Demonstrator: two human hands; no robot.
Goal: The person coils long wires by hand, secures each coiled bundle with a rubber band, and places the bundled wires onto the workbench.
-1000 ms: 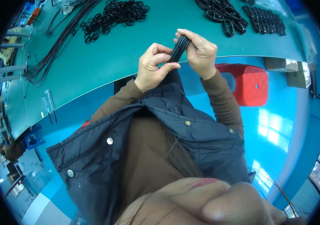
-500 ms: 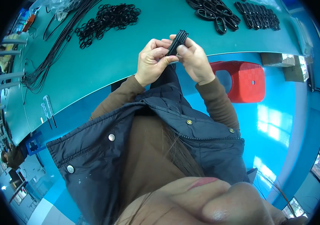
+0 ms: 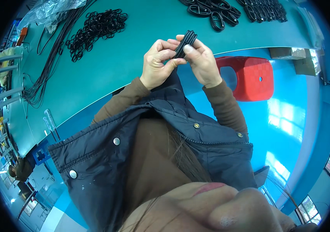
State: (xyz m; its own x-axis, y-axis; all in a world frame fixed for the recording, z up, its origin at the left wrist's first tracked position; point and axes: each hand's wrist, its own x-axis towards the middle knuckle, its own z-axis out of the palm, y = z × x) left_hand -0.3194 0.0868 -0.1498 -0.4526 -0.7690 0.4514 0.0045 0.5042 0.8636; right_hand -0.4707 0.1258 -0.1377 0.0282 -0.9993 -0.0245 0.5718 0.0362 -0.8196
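A black cable (image 3: 187, 41), folded into a tight bundle of several loops, is held between both hands near the front edge of the green table. My left hand (image 3: 158, 63) pinches the bundle's lower left end between thumb and fingers. My right hand (image 3: 203, 63) grips its upper right side, the thumb lying across the loops and the fingers behind. Part of the cable is hidden by the fingers. Farther off on the table lies a heap of small black rings (image 3: 95, 33).
Long loose black cables (image 3: 53, 63) run along the table's left side, near clear plastic wrapping (image 3: 47, 13). Coiled cables (image 3: 217, 21) and a row of bundles (image 3: 263, 11) lie at the far right. A red stool (image 3: 254, 79) stands right of the green table (image 3: 141, 23); cardboard boxes (image 3: 306, 63) sit beyond it.
My right thumb has shifted on the cable bundle and now lies more plainly over the loops. The table's contents appear slightly farther left as the view has turned. Both hands keep their hold.
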